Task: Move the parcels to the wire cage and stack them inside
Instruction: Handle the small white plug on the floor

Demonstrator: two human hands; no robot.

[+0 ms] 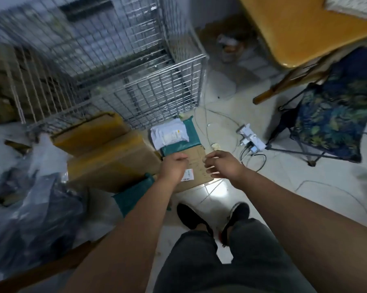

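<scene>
Both hands were low over a flat brown cardboard parcel [197, 166] that lay on the pale tiled floor [231, 106], just in front of the person's black shoes [191, 216]. The left hand [174, 168] was at the parcel's left edge with its fingers curled under; I cannot tell if it was already gripping the cardboard or only touching it. The right hand [222, 166] was at the right edge, its fingers loosely bent and a little apart, and it held nothing.

The wire cage [115, 60] stood farther ahead and to the left, well apart from this parcel. Between them lay a teal bag [192, 136] with a white soft parcel [170, 134] on top of it; the teal bag touched the far edge of the cardboard parcel. To the left, two large cardboard boxes [106, 149] with yellow tape stood close against the low corner of the cage. A second teal bag [132, 197] lay under the left forearm, and dark plastic bags [41, 208] were heaped further left.

To the right, thin cables [218, 119] ran over the floor to a white power strip [250, 138]. Behind it stood a folding chair [337, 115] with leaf-pattern cloth, and above it a wooden table [305, 28].
</scene>
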